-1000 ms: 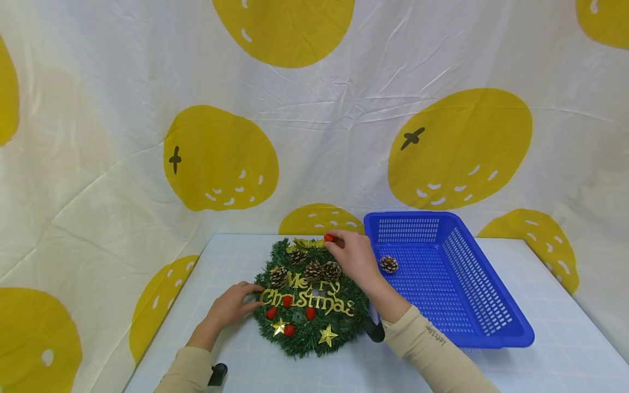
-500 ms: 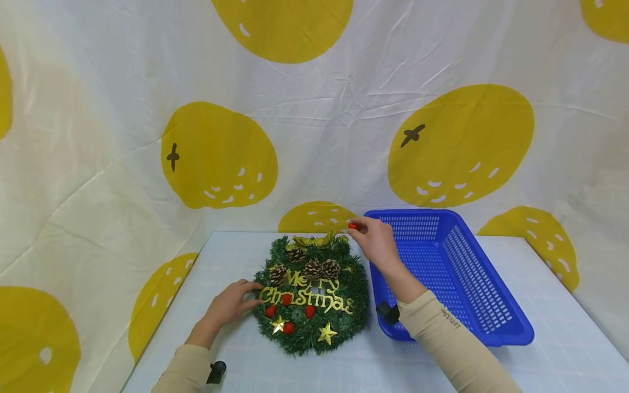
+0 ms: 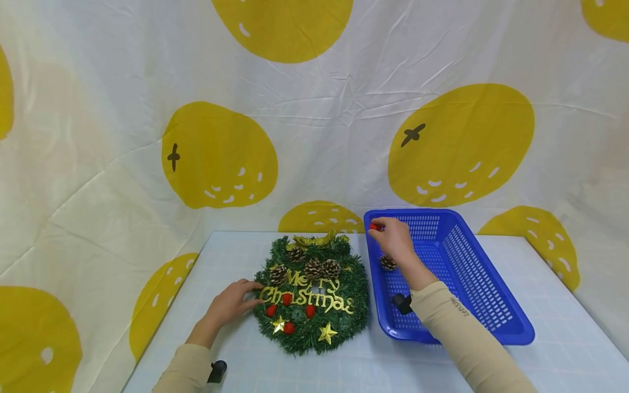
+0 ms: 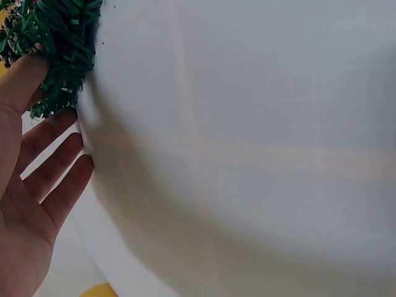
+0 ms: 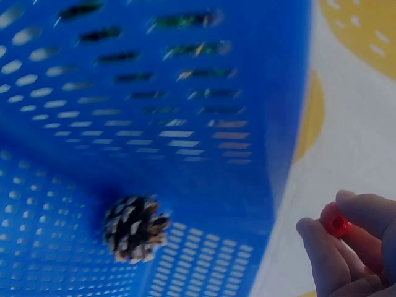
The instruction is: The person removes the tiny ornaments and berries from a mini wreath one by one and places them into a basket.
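Observation:
My right hand [image 3: 397,239] pinches a small red berry [image 5: 335,221] between thumb and fingers, over the far left corner of the blue basket [image 3: 511,305]. Inside that basket lies a pine cone [image 5: 136,228]. To the left, a green Christmas wreath [image 3: 339,330] lies flat on the table. It carries gold "Merry Christmas" lettering [image 3: 319,301], several pine cones [image 3: 278,275], several red berries [image 3: 310,311], gold stars [image 3: 327,333] and a gold ribbon [image 3: 314,240]. My left hand [image 3: 230,303] holds the wreath's left edge, thumb on the greenery and index finger at its underside.
The light table [image 3: 241,365] ends at a hanging cloth [image 3: 334,147] printed with yellow fruit, which rises behind and at the left. The basket's raised, perforated walls stand close to the wreath's right side.
My right hand has moved right with the red berry, from the wreath's top to over the basket's left corner. The left hand has stayed at the wreath's edge.

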The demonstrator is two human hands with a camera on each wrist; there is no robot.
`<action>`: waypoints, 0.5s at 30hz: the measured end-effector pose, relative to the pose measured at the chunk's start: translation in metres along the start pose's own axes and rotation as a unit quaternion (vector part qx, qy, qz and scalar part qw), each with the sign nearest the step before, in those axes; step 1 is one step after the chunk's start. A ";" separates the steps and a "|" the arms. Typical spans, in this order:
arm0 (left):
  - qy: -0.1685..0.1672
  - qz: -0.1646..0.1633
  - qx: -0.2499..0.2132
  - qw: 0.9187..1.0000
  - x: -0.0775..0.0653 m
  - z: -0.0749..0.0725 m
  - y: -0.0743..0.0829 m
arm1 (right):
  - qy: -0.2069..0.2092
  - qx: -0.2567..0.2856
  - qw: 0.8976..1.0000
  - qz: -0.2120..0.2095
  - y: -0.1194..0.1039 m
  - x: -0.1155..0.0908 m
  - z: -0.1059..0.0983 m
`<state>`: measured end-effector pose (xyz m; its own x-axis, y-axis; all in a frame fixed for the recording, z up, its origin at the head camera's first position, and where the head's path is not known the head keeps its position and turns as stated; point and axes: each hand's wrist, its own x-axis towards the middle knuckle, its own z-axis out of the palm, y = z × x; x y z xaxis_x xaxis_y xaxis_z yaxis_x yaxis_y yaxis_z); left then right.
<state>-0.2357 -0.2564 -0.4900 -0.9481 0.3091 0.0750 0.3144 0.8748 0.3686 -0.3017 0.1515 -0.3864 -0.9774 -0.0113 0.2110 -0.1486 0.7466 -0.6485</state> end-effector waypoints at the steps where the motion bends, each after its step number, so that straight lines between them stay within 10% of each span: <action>1: -0.001 -0.001 -0.001 1.000 0.000 0.000 0.000 | -0.003 -0.004 1.000 0.003 0.003 0.001 0.000; 15: 0.001 -0.001 0.001 1.000 0.000 0.000 0.001 | -0.044 -0.046 0.998 0.007 0.033 0.010 0.007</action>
<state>-0.2349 -0.2554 -0.4892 -0.9488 0.3064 0.0765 0.3125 0.8758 0.3678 -0.3172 0.1713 -0.4111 -0.9891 -0.0561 0.1358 -0.1252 0.8053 -0.5795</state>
